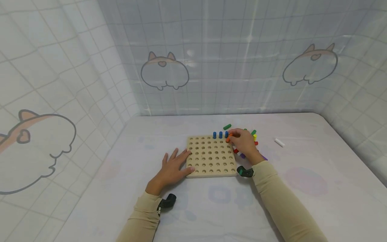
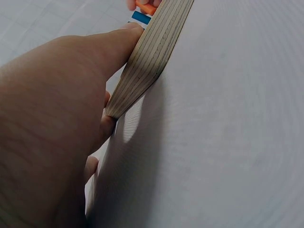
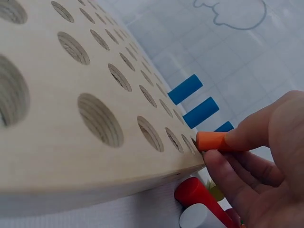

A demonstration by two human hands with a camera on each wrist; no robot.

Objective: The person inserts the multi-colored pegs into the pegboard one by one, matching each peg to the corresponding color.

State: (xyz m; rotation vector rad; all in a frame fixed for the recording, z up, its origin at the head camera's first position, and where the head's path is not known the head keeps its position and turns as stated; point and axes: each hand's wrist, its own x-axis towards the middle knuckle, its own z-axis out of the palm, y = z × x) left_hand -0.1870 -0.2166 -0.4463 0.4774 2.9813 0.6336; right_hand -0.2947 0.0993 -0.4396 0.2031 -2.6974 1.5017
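A square wooden pegboard [image 1: 214, 161] with rows of round holes lies on the table. Three blue pegs [image 1: 220, 134] stand upright in its far row, toward the right corner. Between thumb and fingers, my right hand [image 1: 245, 145] pinches an orange peg [image 3: 211, 141]. The peg's lower end is right at a hole in the right-hand column, just in front of the blue pegs. My left hand [image 1: 172, 170] rests at the board's left side with fingers spread, its thumb on the near left corner. In the left wrist view, the thumb [image 2: 116, 45] lies along the board's edge.
Loose pegs in several colours lie right of the board, partly hidden by my right hand; a red peg [image 3: 192, 190] and a white one [image 3: 196, 217] are close to its edge. One green peg [image 1: 227, 127] lies behind the board, another white peg [image 1: 279, 142] farther right.
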